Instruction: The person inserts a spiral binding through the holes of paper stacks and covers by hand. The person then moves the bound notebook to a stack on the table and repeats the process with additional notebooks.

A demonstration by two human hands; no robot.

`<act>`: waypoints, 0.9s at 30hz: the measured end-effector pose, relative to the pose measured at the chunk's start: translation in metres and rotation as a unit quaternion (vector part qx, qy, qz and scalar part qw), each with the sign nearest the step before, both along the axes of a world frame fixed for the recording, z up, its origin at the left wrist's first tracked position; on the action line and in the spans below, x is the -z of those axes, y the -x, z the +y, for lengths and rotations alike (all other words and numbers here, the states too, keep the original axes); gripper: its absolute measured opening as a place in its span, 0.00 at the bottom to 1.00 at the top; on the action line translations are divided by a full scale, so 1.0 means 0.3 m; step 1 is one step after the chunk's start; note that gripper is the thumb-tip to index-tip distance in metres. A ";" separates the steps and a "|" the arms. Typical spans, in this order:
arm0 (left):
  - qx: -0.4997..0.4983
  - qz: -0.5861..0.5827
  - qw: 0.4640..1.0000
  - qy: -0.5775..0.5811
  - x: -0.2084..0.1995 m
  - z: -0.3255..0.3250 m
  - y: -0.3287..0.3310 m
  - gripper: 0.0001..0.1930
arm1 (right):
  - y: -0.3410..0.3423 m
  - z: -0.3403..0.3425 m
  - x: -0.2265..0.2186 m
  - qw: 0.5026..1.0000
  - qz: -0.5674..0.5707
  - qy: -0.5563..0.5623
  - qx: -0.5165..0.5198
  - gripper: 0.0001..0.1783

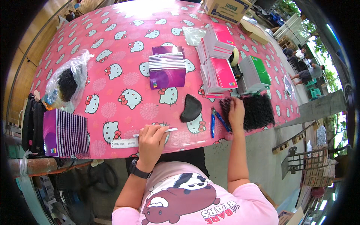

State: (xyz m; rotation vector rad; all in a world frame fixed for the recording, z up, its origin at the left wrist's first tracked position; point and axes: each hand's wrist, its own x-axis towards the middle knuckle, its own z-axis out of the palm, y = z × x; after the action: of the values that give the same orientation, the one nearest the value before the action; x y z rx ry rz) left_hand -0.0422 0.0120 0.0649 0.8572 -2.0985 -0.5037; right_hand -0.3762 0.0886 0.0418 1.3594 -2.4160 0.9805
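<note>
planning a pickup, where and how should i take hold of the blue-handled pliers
Probably around both blue handles of the pliers, coming from the near table edge: the handles spread toward that edge in a V, while the narrow head points away. The right hand is just right of them, at the black coils.

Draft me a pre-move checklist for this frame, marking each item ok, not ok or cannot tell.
1. Left hand holding the thin white strip-like item: ok.
2. Right hand at the heap of black spiral coils: ok, touching it.
3. Right hand's grip closed on a coil: cannot tell.
4. Blue-handled metal pliers set down: ok, on the pink patterned tablecloth.
5. Pliers' handles closed: not ok, spread apart.
6. Black rounded pad clear of both hands: ok.
</note>
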 end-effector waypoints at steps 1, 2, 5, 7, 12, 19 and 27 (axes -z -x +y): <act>0.002 -0.007 1.000 -0.012 -0.004 -0.003 0.001 0.09 | -0.008 0.004 -0.043 1.000 0.000 -0.010 0.009 0.09; 0.004 -0.014 1.000 -0.024 -0.008 -0.006 0.002 0.09 | -0.026 0.009 -0.074 1.000 0.001 -0.002 0.002 0.09; 0.016 -0.029 0.999 -0.034 -0.010 -0.014 0.000 0.10 | -0.198 0.000 -0.184 0.968 -0.171 0.023 -0.180 0.10; 0.026 -0.036 0.998 -0.037 -0.010 -0.007 0.012 0.10 | -0.334 0.008 -0.231 0.912 -0.279 -0.076 -0.292 0.11; 0.058 -0.041 0.997 -0.040 -0.033 -0.007 0.033 0.11 | -0.429 -0.005 -0.169 0.872 -0.322 -0.068 -0.363 0.10; 0.072 -0.046 0.996 -0.034 -0.029 -0.010 0.023 0.11 | -0.416 -0.023 -0.141 0.852 -0.286 -0.174 -0.403 0.09; 0.071 -0.042 0.996 -0.034 -0.067 0.020 0.051 0.14 | -0.425 -0.020 -0.153 0.839 -0.321 -0.133 -0.420 0.19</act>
State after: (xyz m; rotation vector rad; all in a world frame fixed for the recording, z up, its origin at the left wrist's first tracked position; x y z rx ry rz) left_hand -0.0575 0.0178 0.0852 0.7835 -2.2416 -0.6264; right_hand -0.2488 0.0824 0.0877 2.6906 -2.4086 1.5207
